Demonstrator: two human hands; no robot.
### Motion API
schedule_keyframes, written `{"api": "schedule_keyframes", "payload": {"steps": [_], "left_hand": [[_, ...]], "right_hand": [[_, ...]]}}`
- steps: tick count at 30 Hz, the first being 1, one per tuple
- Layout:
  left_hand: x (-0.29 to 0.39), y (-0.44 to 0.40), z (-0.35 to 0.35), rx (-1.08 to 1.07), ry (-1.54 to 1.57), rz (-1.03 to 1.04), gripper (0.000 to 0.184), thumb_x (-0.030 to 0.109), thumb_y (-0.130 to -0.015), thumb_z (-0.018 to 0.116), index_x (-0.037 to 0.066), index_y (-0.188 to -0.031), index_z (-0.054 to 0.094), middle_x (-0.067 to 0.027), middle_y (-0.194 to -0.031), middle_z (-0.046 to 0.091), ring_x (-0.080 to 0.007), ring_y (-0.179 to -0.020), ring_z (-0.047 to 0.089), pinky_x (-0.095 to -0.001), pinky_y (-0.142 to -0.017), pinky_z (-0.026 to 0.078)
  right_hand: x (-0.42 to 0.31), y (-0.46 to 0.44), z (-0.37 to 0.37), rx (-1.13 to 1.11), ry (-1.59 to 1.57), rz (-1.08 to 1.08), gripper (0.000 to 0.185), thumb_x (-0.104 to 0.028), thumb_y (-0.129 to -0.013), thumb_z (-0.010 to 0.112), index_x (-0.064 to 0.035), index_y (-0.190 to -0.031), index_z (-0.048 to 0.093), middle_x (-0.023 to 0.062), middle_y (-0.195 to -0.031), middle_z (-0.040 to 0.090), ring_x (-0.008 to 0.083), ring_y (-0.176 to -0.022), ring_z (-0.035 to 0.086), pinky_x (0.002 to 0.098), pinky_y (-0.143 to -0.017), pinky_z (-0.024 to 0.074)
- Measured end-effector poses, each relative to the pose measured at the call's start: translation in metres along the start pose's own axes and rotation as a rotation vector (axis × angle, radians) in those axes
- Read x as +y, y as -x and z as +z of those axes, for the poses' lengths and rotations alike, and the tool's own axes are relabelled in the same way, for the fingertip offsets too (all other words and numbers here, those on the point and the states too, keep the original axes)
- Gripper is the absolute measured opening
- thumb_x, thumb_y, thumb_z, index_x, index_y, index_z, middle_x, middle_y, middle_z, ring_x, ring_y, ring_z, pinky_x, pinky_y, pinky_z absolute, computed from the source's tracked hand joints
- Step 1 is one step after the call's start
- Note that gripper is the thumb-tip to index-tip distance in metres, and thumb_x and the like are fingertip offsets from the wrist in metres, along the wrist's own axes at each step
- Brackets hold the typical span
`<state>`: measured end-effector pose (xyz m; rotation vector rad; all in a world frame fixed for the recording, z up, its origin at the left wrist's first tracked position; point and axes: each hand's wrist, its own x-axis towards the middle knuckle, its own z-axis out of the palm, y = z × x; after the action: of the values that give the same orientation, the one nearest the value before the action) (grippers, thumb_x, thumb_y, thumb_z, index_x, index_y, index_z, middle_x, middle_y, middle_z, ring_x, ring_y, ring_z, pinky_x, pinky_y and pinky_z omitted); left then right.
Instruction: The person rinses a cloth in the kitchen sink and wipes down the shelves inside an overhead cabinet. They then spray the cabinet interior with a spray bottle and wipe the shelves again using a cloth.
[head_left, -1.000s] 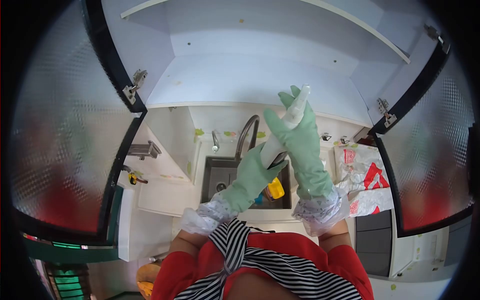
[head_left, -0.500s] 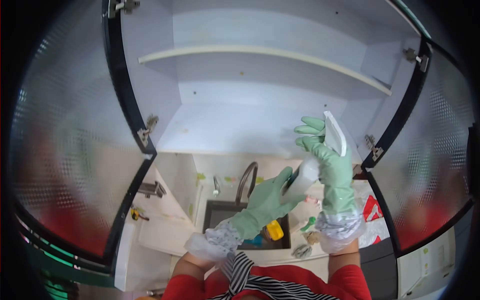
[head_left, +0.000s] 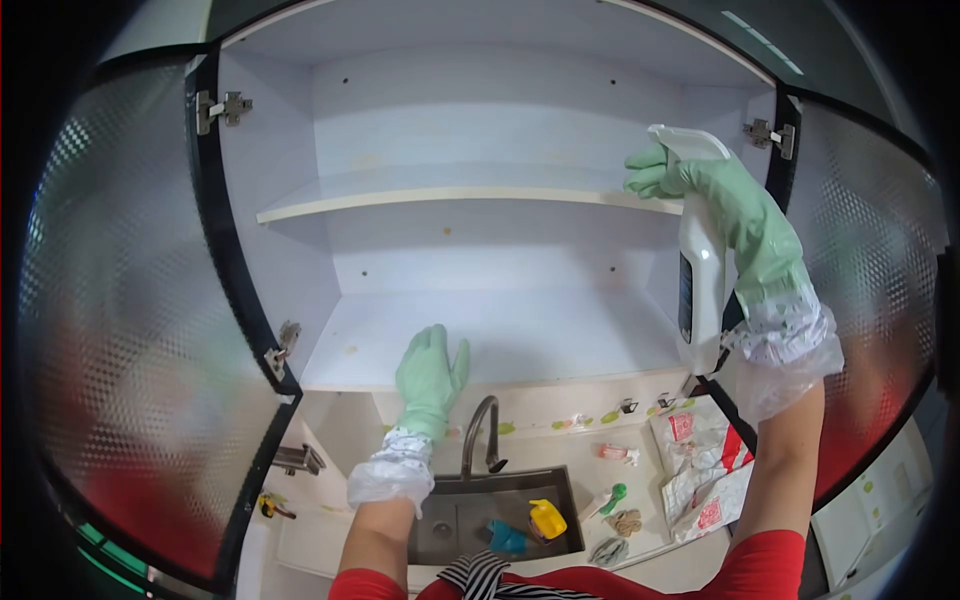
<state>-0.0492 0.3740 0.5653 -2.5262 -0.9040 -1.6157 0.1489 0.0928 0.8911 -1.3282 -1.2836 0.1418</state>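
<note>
My right hand [head_left: 720, 185], in a light green rubber glove, grips a white spray bottle [head_left: 704, 275] by its neck and trigger head. The bottle hangs upright, with a dark label on its left side, before the right part of an open wall cabinet [head_left: 500, 330]. My left hand [head_left: 428, 375], gloved the same way, lies at the front edge of the cabinet's bottom board, fingers stretched and holding nothing. Whether it presses on the board I cannot tell. Above runs a white middle shelf [head_left: 450, 195]. Small yellowish spots mark the back wall.
Frosted glass doors stand open at left [head_left: 120, 300] and right [head_left: 860, 260]. Below are a dark sink [head_left: 445, 530] with a curved faucet [head_left: 475, 430], a yellow bottle [head_left: 546, 520] and a blue item [head_left: 506, 537]. Plastic packaging [head_left: 705, 475] and a green-ended brush [head_left: 612, 497] lie on the counter.
My right hand has risen to the right with the spray bottle. My left hand has left the bottle and moved left to the cabinet's bottom board. The view has tilted up.
</note>
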Motion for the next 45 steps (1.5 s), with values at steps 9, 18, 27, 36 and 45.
{"api": "schedule_keyframes", "payload": {"steps": [9, 18, 27, 36, 45], "left_hand": [[-0.002, 0.002, 0.003, -0.018, -0.031, 0.012, 0.032, 0.037, -0.103, 0.069, 0.005, -0.099, 0.065, -0.014, -0.099, 0.068, -0.0371, -0.099, 0.067, -0.0508, -0.082, 0.056], [0.0, 0.002, 0.005, 0.01, -0.034, 0.008, 0.033, 0.037, -0.103, 0.068, 0.006, -0.091, 0.065, -0.0138, -0.093, 0.068, -0.0373, -0.094, 0.067, -0.051, -0.081, 0.056], [0.001, 0.002, 0.004, 0.001, -0.04, 0.018, 0.032, 0.035, -0.104, 0.067, 0.006, -0.092, 0.066, -0.0141, -0.094, 0.068, -0.0376, -0.094, 0.067, -0.0507, -0.081, 0.056], [0.001, 0.002, 0.003, -0.025, -0.045, 0.002, 0.032, 0.035, -0.105, 0.067, 0.006, -0.091, 0.066, -0.0137, -0.093, 0.068, -0.037, -0.094, 0.067, -0.0502, -0.081, 0.056], [-0.003, 0.004, 0.007, -0.028, -0.051, -0.001, 0.033, 0.035, -0.105, 0.067, 0.006, -0.089, 0.066, -0.0141, -0.092, 0.067, -0.0373, -0.093, 0.066, -0.0502, -0.081, 0.056]], "right_hand": [[-0.02, 0.015, -0.008, 0.197, 0.186, 0.169, 0.06, -0.003, -0.084, 0.062, 0.0039, -0.144, 0.06, 0.0267, -0.125, 0.072, 0.0353, -0.108, 0.076, 0.038, -0.097, 0.0585], [0.002, 0.022, -0.063, 0.278, 0.255, 0.233, 0.059, -0.003, -0.082, 0.062, 0.0036, -0.141, 0.061, 0.0269, -0.124, 0.073, 0.0354, -0.107, 0.077, 0.0384, -0.095, 0.059], [0.011, 0.016, -0.114, 0.316, 0.323, 0.29, 0.058, -0.002, -0.081, 0.061, 0.0034, -0.139, 0.062, 0.0271, -0.122, 0.073, 0.0356, -0.105, 0.077, 0.0388, -0.093, 0.0595], [0.011, -0.009, -0.123, 0.317, 0.374, 0.317, 0.057, -0.002, -0.079, 0.06, 0.0032, -0.136, 0.063, 0.0273, -0.121, 0.073, 0.0357, -0.103, 0.077, 0.0393, -0.09, 0.0601], [0.01, -0.02, -0.112, 0.419, 0.353, 0.288, 0.056, -0.001, -0.076, 0.057, 0.0035, -0.131, 0.064, 0.027, -0.114, 0.073, 0.0362, -0.097, 0.077, 0.0407, -0.083, 0.0606]]}}
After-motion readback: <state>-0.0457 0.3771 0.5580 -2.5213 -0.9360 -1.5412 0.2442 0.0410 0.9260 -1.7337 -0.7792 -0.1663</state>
